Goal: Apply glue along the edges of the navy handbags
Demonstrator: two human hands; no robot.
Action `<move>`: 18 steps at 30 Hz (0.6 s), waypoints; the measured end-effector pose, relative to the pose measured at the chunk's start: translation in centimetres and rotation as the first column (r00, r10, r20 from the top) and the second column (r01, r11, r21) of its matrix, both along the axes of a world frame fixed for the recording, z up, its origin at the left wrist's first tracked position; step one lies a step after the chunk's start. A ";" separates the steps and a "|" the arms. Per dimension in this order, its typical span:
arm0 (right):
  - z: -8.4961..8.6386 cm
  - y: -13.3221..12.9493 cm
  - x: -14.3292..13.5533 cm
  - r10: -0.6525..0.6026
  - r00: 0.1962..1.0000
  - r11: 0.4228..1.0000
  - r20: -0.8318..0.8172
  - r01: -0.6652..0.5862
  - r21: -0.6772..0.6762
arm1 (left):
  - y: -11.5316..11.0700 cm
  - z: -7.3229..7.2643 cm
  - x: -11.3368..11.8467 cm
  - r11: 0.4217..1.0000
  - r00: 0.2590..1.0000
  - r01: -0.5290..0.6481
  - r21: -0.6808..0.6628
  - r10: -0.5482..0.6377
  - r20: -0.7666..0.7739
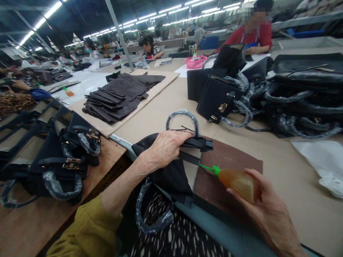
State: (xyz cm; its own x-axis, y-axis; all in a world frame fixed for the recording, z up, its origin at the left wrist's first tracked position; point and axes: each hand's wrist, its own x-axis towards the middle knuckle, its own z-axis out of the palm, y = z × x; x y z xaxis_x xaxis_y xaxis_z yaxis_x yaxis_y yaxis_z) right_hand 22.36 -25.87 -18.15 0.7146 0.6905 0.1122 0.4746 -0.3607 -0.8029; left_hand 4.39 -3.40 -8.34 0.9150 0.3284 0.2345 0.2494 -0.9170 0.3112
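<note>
We record the black handbag centrally, at the near edge of the table, partly over a brown sheet. Directions are from this bag. One plastic-wrapped handle stands at 12 o'clock; another hangs at 7. Our left hand is closed over the bag's upper edge, fingers curled, thumb hidden. At 4 o'clock, our right hand curls around an amber squeeze bottle, fingers parted by its width. Its green nozzle points at the bag's side edge; we cannot tell contact. Farther out: dark panels stacked at 11, finished-looking handbags at 9, more bags at 1, a pink basket and a red-sleeved person beyond.
</note>
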 end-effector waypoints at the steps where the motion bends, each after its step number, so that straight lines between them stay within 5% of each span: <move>1: -0.2 0.1 0.1 0.021 1.000 1.000 0.023 -0.021 0.020 | 0.1 0.2 0.1 1.000 1.000 -0.011 -0.011 0.011 -0.015; 8: -2.2 0.8 0.9 0.166 0.949 0.975 0.268 -0.199 0.100 | 1.5 1.5 1.1 0.997 0.991 -0.068 -0.020 0.066 -0.112; 13: -2.5 1.5 1.4 0.185 0.811 0.939 0.555 -0.313 0.144 | 2.3 2.3 1.6 0.998 0.989 -0.056 -0.019 0.053 -0.137; 18: -2.8 1.9 2.4 0.220 0.684 0.940 0.695 -0.340 0.036 | 2.8 2.6 2.0 0.998 0.985 -0.057 -0.035 0.050 -0.165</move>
